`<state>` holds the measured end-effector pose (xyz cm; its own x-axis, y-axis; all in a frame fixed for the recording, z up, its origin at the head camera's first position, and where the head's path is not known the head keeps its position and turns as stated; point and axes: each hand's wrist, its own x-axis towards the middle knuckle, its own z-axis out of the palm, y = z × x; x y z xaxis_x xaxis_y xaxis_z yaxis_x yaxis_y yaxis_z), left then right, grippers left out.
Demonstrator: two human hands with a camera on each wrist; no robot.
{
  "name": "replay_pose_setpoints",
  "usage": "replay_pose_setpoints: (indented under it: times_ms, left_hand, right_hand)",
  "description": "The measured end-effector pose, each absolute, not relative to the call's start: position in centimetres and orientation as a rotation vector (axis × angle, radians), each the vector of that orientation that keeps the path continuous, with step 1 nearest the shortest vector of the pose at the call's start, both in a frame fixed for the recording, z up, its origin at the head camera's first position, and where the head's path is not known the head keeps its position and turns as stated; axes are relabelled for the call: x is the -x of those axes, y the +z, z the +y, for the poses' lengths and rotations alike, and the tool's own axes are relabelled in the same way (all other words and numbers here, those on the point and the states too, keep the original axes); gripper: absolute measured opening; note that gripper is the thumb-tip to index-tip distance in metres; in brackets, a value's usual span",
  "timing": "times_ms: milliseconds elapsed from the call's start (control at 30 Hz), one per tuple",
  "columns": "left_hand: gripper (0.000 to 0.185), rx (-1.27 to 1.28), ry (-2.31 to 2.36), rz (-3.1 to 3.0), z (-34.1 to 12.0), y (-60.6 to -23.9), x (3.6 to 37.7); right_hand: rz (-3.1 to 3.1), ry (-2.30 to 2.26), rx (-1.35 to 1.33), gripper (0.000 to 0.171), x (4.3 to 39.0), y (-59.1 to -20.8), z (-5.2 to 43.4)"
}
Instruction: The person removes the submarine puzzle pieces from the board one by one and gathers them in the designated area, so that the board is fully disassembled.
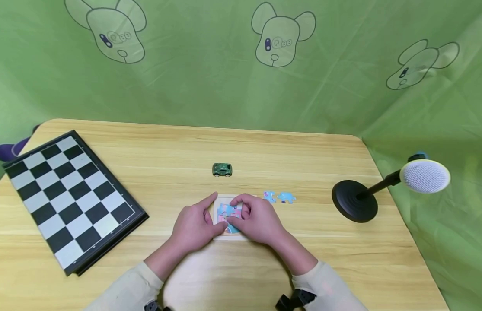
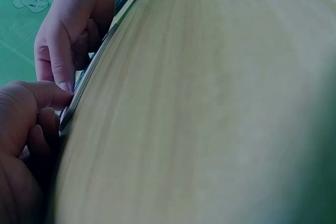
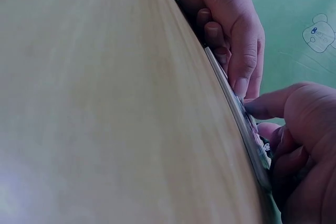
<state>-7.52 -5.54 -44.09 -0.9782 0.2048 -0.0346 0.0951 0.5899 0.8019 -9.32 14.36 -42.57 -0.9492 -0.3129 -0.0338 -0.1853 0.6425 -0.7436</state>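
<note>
A small jigsaw puzzle point(image 1: 234, 228) with pink and blue pieces lies in a pale frame point(image 1: 246, 238) on the table, between both hands. My left hand point(image 1: 194, 226) rests at the frame's left side, thumb pressing the puzzle and index finger stretched along the upper left corner. From the right, my right hand point(image 1: 262, 218) pinches a pink-and-blue puzzle piece point(image 1: 237, 211) between thumb and index finger, within the picture. Both thumb tips come close together there. In the wrist views the frame point(image 3: 231, 93) appears edge-on; the curled fingers partly hide the puzzle.
Two loose blue puzzle pieces point(image 1: 286, 197) lie right of the frame. Beyond it stands a green toy car point(image 1: 222, 169). A checkered board point(image 1: 75, 194) occupies the left side, and a round-headed lamp point(image 1: 355, 201) stands at the right. Green cloth point(image 1: 209, 95) hangs behind the table.
</note>
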Motion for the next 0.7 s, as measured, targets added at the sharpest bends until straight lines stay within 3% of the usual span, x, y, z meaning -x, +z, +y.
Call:
replay_pose_setpoints:
  times_ms: [300, 700]
  left_hand:
    - [0.078, -0.256, 1.348, 2.69, -5.6, -44.1, 7.4]
    - [0.079, -0.246, 1.342, 2.68, -5.5, -44.2, 7.4]
  right_hand:
    - [2.662, -1.154, 0.423, 0.027, 9.6, -42.3, 14.4]
    - [2.544, -1.476, 0.333, 0.03, 9.0, -41.4, 16.9]
